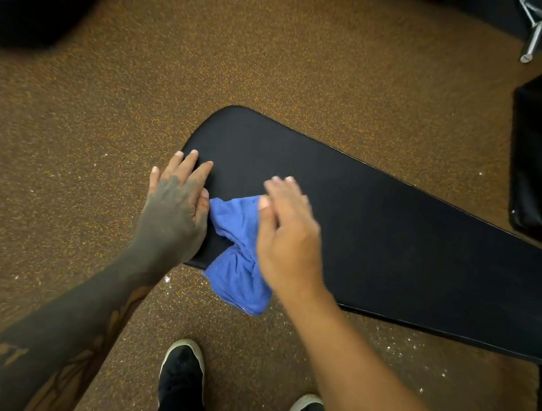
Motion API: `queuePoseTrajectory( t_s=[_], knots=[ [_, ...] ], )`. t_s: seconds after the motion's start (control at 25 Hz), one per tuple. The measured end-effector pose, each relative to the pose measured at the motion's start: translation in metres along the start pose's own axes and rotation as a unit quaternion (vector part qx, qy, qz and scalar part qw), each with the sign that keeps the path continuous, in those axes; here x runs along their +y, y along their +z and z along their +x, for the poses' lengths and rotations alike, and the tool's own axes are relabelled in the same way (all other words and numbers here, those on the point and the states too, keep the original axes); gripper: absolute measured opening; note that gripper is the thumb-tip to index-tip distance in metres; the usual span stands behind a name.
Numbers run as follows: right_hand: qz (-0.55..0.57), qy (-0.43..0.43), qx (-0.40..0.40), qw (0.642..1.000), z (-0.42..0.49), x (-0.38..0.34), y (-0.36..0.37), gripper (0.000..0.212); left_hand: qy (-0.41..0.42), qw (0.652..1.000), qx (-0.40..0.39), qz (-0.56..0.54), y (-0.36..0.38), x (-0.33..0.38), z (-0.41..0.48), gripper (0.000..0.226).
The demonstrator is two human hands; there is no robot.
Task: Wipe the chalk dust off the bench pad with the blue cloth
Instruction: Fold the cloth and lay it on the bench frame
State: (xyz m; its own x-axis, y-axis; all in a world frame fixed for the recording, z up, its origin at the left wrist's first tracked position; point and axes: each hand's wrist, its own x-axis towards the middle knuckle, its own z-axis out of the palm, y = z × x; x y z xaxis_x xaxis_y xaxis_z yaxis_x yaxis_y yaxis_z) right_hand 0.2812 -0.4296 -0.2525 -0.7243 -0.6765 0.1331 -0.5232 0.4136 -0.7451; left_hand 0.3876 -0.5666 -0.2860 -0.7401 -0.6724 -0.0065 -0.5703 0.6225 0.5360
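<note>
- The left hand (176, 209) lies flat, palm down, fingers spread, on the near left end of the black bench pad (392, 237), holding nothing.
- The right hand (288, 236), blurred, is open with fingers extended, pressing on the blue cloth (237, 251); it does not grip it.
- The cloth sits bunched between the 2 hands, its near corner hanging over the pad's near edge.
- The pad runs from centre toward the right.
- White specks dot the brown speckled floor (277, 57) near the pad.
- 2 black shoes (182, 372) stand at the near edge.
</note>
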Motion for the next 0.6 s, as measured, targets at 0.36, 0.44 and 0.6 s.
queuePoseTrajectory(
  t_s=[0.36, 0.44, 0.6],
  knots=[
    [-0.294, -0.029, -0.289, 0.910, 0.072, -0.027, -0.011, 0.014, 0.049, 0.993, -0.066, 0.082, -0.015, 0.041, 0.012, 0.041],
    [-0.324, 0.018, -0.299, 0.897, 0.081, -0.028, -0.012, 0.012, 0.046, 0.989, -0.096, 0.101, -0.017, 0.043, 0.019, 0.039],
    [-0.283, 0.099, -0.352, 0.887, 0.081, -0.030, -0.012, 0.016, 0.062, 0.988, -0.098, 0.102, -0.018, 0.047, 0.020, 0.043]
  ],
)
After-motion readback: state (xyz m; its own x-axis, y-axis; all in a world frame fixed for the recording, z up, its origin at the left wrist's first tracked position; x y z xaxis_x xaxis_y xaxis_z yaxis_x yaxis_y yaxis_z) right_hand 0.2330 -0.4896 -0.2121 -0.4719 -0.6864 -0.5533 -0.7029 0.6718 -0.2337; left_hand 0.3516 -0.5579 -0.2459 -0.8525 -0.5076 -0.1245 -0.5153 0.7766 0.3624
